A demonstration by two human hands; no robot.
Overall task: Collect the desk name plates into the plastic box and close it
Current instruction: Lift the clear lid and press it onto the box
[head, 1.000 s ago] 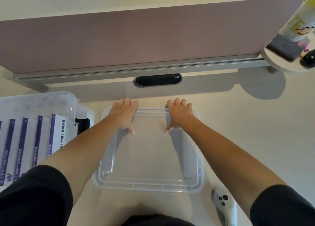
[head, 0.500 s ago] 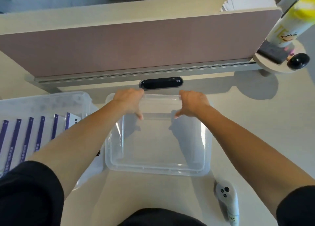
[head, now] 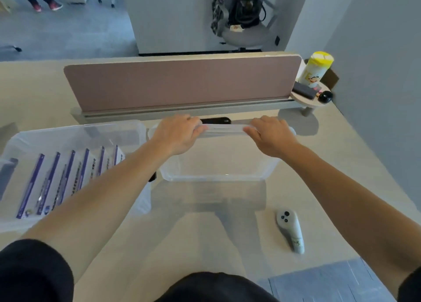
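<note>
I read only "TE" on the yellow-capped canister (head: 315,70); print on the name plates (head: 57,178) and controller (head: 290,230) is too blurred.

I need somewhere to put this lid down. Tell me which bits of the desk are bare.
Bare: right of the lid toward the wall, and the near desk between the arms left of the white controller. Crowded: the left, filled by the plastic box of name plates.

Lid (head: 218,165) now tilted up by hands (head: 224,135)
</note>
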